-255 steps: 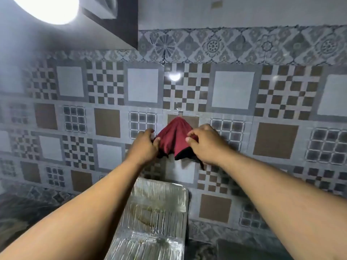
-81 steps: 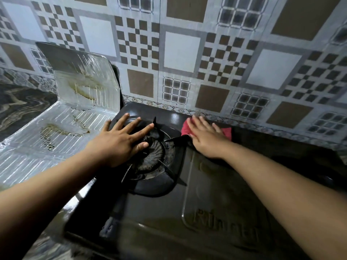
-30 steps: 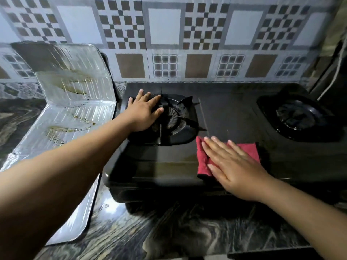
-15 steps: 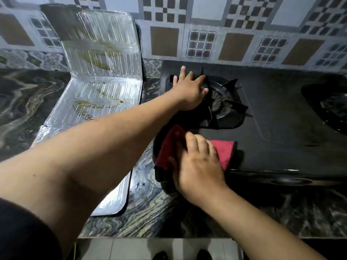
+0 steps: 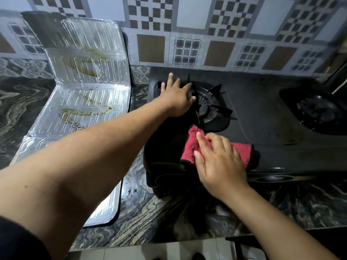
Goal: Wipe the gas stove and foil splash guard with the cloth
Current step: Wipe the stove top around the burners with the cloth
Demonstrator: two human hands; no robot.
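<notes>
A black two-burner gas stove (image 5: 262, 117) stands on the marble counter against the tiled wall. My right hand (image 5: 217, 162) presses flat on a red cloth (image 5: 242, 149) lying on the stove's front left part, just below the left burner (image 5: 208, 107). My left hand (image 5: 176, 98) rests open, fingers spread, on the left edge of that burner's pan support. To the left of the stove, a silver foil splash guard (image 5: 82, 94) with brown grease stains lies on the counter, its far panel leaning up against the wall.
The right burner (image 5: 317, 109) sits at the far right of the stove. A dark veined marble counter (image 5: 169, 218) runs in front, its edge near the bottom of the view. A stove knob (image 5: 274, 178) shows on the front face. Patterned wall tiles (image 5: 187, 34) rise behind.
My right hand has slid the red cloth a little to the right along the stove's front left part. My left hand stays on the left burner.
</notes>
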